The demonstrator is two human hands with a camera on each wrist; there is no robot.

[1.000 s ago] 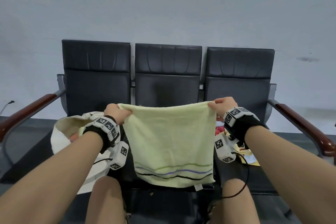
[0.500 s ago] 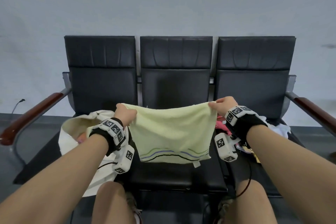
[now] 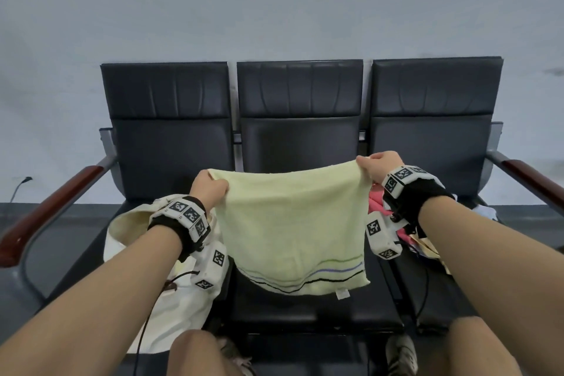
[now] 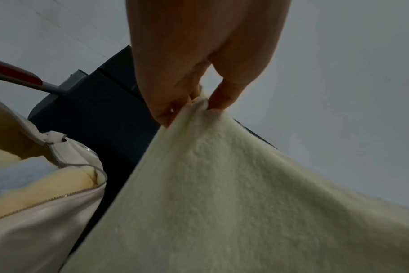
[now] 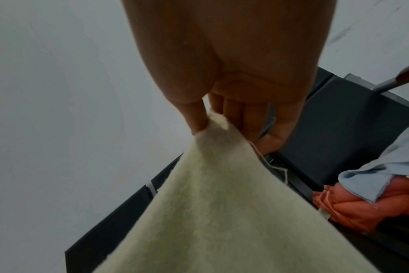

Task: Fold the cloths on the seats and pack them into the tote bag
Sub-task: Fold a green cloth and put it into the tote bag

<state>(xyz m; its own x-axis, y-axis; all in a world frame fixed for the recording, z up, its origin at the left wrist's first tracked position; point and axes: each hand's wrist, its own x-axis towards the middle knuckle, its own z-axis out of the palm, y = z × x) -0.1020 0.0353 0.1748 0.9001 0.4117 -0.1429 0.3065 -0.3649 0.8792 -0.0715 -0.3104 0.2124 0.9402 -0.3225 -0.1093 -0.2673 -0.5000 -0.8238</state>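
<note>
Left hand (image 3: 210,189) and right hand (image 3: 378,165) each pinch a top corner; the yellow towel (image 3: 293,229) hangs lower again at 6 o'clock, spread for folding.

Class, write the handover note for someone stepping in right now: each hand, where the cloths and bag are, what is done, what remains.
Left hand pinches one top corner of the pale yellow towel; right hand pinches the other. The towel hangs spread above the middle seat, not yet folded.
Tote bag sits open on the left seat with folded cloths already inside.
Pink cloth and light blue cloth lie unfolded on the right seat.
Left: fold this towel, pack it, then do the remaining cloths.
</note>
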